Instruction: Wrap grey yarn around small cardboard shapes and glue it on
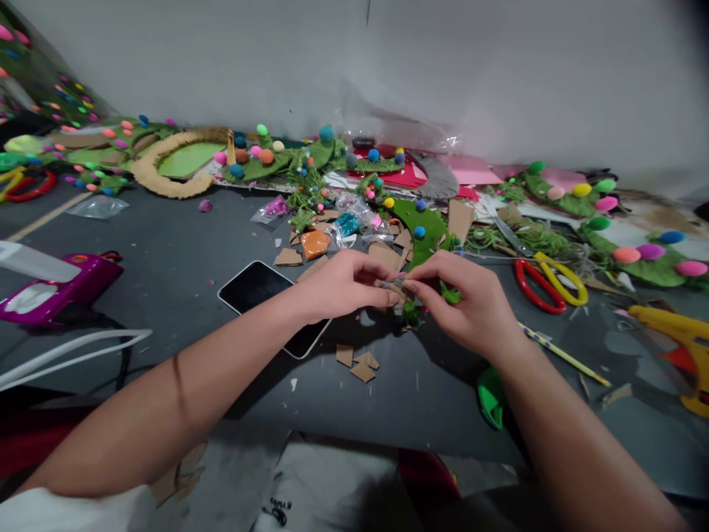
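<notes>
My left hand [344, 287] and my right hand [464, 297] meet above the middle of the table. Both pinch a small grey-brown craft piece [396, 285] between thumb and fingertips; its exact kind is too small to tell. Beneath it are tufts of green yarn [412, 313], partly covered by my fingers. Just behind lies a curved green felt piece [424, 225] with blue balls on it. A smartphone [258, 287] with a dark screen lies partly under my left forearm. Cardboard scraps [362, 367] are scattered nearer to me.
Red-and-yellow-handled scissors [540, 288] and a patterned pencil [570, 356] lie to the right, near a yellow glue gun [679, 340]. At left stands a purple device [66, 288] with cables. Small bags of coloured beads [315, 244] and felt wreath parts [166, 162] line the back.
</notes>
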`<action>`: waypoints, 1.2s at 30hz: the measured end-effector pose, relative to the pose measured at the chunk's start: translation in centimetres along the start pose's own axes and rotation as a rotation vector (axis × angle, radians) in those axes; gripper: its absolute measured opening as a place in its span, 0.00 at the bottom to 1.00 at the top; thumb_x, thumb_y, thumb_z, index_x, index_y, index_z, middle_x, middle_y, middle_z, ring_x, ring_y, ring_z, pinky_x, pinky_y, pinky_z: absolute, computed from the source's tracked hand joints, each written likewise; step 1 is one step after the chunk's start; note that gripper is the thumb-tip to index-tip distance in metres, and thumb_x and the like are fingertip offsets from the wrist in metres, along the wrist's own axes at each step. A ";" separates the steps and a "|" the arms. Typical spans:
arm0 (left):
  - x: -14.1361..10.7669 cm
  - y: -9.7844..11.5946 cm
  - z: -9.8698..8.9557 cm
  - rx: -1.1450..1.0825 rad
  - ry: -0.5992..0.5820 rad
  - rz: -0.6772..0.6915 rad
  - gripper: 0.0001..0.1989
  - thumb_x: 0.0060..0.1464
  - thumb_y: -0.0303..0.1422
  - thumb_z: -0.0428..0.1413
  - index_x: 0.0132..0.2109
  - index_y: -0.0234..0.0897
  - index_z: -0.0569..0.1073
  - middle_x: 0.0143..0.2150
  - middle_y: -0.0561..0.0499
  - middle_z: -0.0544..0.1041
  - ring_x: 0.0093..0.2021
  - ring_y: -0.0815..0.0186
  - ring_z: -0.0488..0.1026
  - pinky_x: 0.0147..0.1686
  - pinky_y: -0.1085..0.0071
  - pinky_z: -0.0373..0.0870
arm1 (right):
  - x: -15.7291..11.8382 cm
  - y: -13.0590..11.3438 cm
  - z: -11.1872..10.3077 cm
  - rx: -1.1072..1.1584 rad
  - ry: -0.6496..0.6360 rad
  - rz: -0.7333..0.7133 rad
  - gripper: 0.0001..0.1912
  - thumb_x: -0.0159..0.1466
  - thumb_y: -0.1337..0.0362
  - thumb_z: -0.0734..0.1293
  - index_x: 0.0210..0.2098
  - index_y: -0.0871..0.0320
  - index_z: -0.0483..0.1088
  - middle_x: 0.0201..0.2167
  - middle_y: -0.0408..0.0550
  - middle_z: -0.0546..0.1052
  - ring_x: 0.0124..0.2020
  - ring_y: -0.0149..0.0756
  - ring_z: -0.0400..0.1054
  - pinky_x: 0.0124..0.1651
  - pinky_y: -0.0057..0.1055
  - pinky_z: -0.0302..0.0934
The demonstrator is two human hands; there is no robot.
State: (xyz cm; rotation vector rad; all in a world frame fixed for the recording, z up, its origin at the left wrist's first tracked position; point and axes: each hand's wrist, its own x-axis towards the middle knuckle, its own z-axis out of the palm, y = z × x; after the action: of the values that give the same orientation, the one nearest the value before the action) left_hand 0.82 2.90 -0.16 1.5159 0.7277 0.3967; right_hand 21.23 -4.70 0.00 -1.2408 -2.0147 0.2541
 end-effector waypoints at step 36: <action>0.1 -0.5 0.2 -0.387 0.103 0.179 0.15 0.46 0.28 0.72 0.40 0.31 0.78 0.35 0.52 0.80 0.33 0.73 0.77 0.37 0.75 0.75 | 0.4 0.0 0.8 0.330 0.062 0.347 0.04 0.60 0.65 0.70 0.29 0.59 0.75 0.24 0.42 0.78 0.24 0.29 0.68 0.26 0.25 0.60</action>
State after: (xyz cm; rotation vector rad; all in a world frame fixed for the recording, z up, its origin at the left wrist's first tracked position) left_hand 0.91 2.78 -0.66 1.2021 0.5565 0.7126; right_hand 20.59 -4.16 -0.36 -1.3553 -1.6147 0.6775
